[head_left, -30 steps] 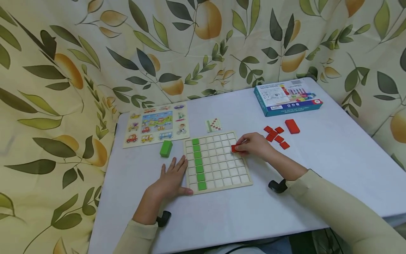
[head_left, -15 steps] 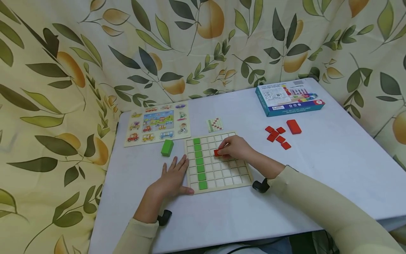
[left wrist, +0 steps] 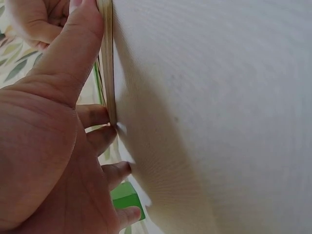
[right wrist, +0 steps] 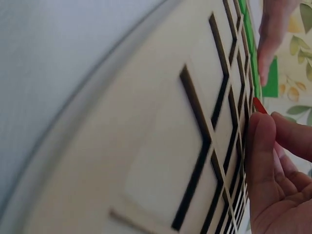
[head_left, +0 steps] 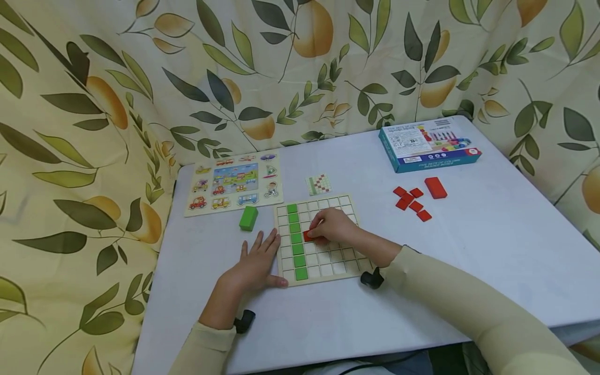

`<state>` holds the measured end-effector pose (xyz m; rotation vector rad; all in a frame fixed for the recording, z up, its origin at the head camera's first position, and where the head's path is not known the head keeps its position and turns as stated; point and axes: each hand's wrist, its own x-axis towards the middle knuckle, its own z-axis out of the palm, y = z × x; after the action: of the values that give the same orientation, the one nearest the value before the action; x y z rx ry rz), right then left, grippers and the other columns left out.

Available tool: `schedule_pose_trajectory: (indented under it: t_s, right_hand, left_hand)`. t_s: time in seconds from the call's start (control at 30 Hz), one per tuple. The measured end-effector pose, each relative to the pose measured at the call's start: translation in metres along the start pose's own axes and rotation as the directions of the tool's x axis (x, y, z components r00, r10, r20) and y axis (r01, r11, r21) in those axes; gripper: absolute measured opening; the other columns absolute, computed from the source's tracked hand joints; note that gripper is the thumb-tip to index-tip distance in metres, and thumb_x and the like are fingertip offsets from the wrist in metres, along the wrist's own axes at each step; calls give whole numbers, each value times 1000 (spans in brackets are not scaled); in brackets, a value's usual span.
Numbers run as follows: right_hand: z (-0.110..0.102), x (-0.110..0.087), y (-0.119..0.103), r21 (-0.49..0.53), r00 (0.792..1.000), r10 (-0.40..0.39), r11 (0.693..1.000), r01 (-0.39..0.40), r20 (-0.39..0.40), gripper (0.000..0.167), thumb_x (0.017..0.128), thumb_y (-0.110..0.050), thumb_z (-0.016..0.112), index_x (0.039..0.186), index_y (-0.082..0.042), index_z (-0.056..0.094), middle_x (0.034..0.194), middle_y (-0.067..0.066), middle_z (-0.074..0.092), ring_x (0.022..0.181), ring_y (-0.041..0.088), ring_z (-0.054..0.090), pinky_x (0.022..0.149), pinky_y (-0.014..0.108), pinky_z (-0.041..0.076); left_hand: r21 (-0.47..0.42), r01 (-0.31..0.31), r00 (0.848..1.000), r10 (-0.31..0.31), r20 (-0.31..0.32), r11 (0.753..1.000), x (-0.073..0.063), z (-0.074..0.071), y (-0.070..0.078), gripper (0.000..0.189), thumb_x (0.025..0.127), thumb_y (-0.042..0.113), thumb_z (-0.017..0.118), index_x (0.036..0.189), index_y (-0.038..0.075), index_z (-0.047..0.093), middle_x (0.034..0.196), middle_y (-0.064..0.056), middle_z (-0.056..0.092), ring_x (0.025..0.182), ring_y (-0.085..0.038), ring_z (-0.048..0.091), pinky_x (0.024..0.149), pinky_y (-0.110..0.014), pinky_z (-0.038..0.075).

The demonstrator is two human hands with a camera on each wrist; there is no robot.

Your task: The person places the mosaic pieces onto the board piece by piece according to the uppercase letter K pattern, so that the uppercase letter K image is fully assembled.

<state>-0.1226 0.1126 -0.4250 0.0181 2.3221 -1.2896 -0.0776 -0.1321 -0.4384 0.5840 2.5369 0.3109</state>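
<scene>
Seven green tiles line one column near the left edge of the grid board; one red tile, pinched between thumb and fingers of the right hand, is just beside them. The left hand, fingers straight, touches the board's left edge. Toward the tabletop's right edge lie six loose red tiles and one red block.

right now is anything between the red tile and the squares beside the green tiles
Nothing visible stands between: the right hand pinches the red tile over the board, just beside the green tiles. The left hand touches the board's left edge, on the tiles' other side. What lies under the right hand is hidden.
</scene>
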Motion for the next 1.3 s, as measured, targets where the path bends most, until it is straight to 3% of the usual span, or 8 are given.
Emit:
schedule_pose_trajectory:
  t_s: [0.97,1.13,1.3]
  right_hand:
    - [4,4,-7,-231,999,-39,972,37,-6,12,89,-13,76,86,-7,66,69,6,69,57,17,66,54,25,48]
    - [-2,0,-9,-181,1000,-22,983,25,20,15,89,-16,77,91,-6,67,73,7,70,62,19,68,60,29,53]
    - [-22,-5,-5,-118,999,-25,993,28,26,16,90,-18,77,94,-5,69,79,10,71,70,24,69,67,34,58]
  left_hand:
    - [23,-2,1000,2,-1,1000,3,-2,2,122,74,59,81,163,14,11,170,-2,-1,153,-34,-6,117,-65,0]
    - [20,6,1000,-6,3,1000,2,-2,3,122,74,58,82,163,13,12,170,-3,0,153,-34,-6,117,-65,0]
    - [22,15,1000,-15,-2,1000,2,2,1,122,73,59,82,163,13,13,170,-4,2,153,-35,-5,117,-66,0]
